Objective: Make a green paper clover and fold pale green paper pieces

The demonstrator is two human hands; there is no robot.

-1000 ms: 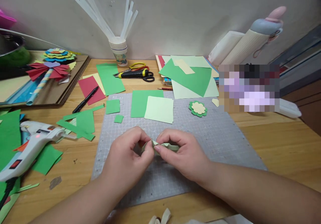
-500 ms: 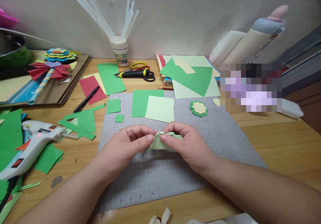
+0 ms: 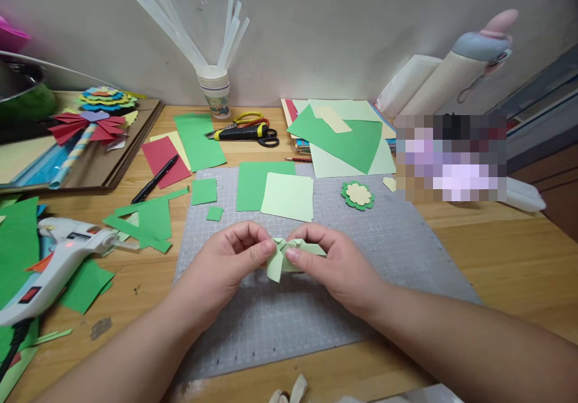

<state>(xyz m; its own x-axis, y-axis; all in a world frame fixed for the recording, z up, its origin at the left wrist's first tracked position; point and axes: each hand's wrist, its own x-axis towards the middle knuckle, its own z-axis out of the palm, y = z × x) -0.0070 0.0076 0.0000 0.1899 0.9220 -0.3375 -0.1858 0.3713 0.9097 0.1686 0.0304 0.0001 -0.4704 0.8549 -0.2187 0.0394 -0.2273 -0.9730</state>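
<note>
Folded pale green paper [image 3: 292, 264] held over gray cutting mat [image 3: 289, 324], left hand [image 3: 230, 257] pinching its left end, right hand [image 3: 338, 265] pinching near its middle, both thumb-and-finger grips closed on it.

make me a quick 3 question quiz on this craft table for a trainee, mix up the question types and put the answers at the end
1. Open question: what do the left hand and the right hand hold between them?
2. True or false: the green and cream paper flower lies on the grey cutting mat.
3. Fill in the blank: the translucent sticks stand in a stack of ____ near the wall.

Key:
1. A piece of folded pale green paper.
2. True.
3. Cups.
</note>
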